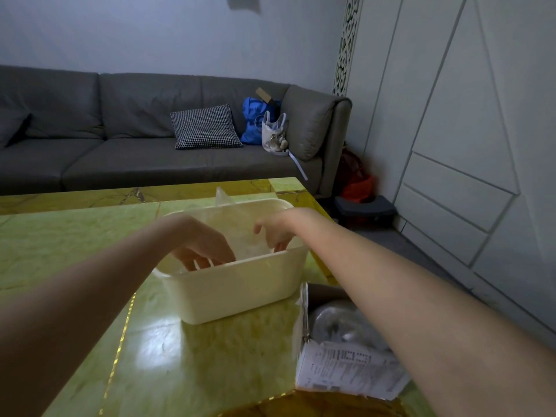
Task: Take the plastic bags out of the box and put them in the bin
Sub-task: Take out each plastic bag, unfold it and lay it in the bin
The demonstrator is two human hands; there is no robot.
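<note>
A cream plastic box [240, 287] stands on the green marble table [186, 362]. Crumpled clear plastic bags [237, 233] fill it, and one corner pokes up over the far rim. My left hand [201, 246] reaches down into the box's left part, its fingers spread among the bags and their tips hidden behind the near wall. My right hand [278, 231] dips in at the right end, with its fingers pointing down onto the plastic and its thumb held apart. The bin [329, 293] sits low beside the table's right edge, under my right forearm, with clear plastic [340, 323] inside.
A printed paper sheet [346, 368] lies over the bin's near side. Behind the table runs a grey sofa [120, 152] with a checked cushion [204, 127], a blue bag [254, 121] and a pale bag. White panelled cabinets [451, 145] line the right wall.
</note>
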